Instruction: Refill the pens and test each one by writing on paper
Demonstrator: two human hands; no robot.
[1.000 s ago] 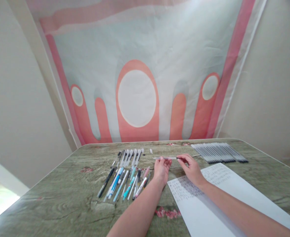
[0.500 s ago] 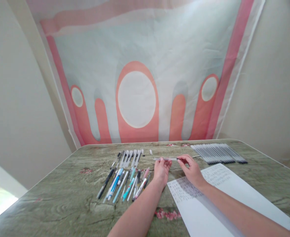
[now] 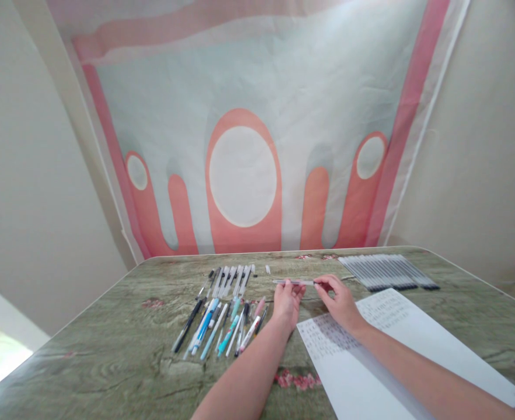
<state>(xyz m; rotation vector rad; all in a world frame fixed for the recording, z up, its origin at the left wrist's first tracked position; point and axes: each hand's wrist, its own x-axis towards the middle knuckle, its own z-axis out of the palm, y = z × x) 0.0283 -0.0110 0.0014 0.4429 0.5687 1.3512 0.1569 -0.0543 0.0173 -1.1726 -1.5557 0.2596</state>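
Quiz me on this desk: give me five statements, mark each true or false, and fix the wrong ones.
1. The left hand and right hand hold the same slim pen-like item. True.
2. The sheet with writing lies beneath the left forearm. False: the right forearm crosses over it.
3. The slim dark-ended row lies right of the right hand. True.
4. The colourful pens lie right of the sheet. False: they lie left of it.
5. The tabletop is plain white. False: it has a wood-grain pattern.

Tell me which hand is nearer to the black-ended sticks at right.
Right. The right hand is left of these sticks; the left hand is farther left.
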